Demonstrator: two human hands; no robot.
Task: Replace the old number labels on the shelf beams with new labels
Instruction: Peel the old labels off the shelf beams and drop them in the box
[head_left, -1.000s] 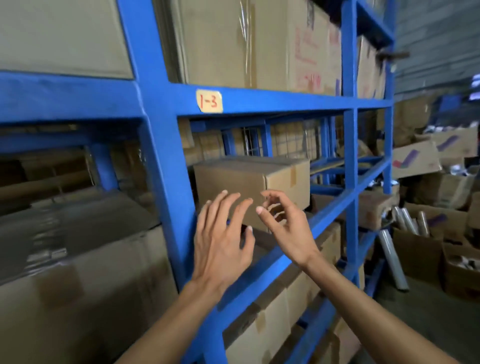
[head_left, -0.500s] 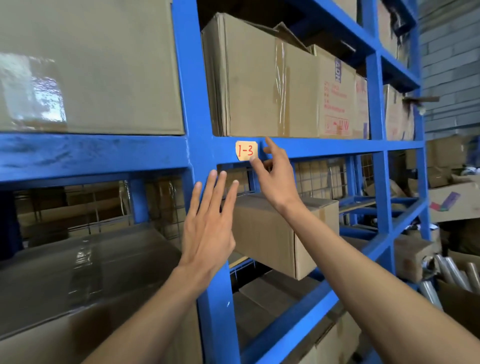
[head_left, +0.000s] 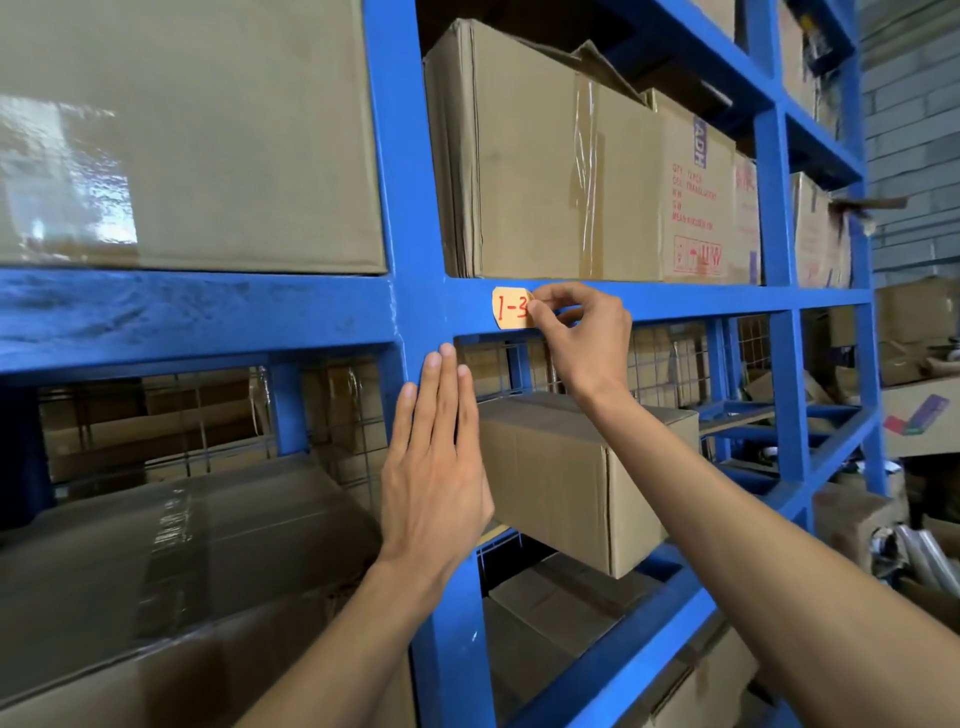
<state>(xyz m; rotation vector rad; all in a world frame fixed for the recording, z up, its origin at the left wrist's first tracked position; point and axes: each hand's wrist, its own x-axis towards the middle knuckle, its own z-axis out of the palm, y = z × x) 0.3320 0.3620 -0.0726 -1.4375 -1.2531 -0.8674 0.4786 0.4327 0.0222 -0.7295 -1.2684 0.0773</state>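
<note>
Right hand (head_left: 582, 338) pinching the right edge of the tan "1-3" label (head_left: 510, 308) on the blue shelf beam (head_left: 701, 301), left hand (head_left: 436, 462) at its seven o'clock, fingers straight, flat against the blue upright (head_left: 410, 208), holding nothing

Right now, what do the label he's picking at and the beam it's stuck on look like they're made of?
The label: probably paper or masking tape, matte tan, handwritten red digits, right edge pinched by the right hand. The beam: likely steel, glossy blue paint with a slightly uneven, brushed-looking coat.
</note>
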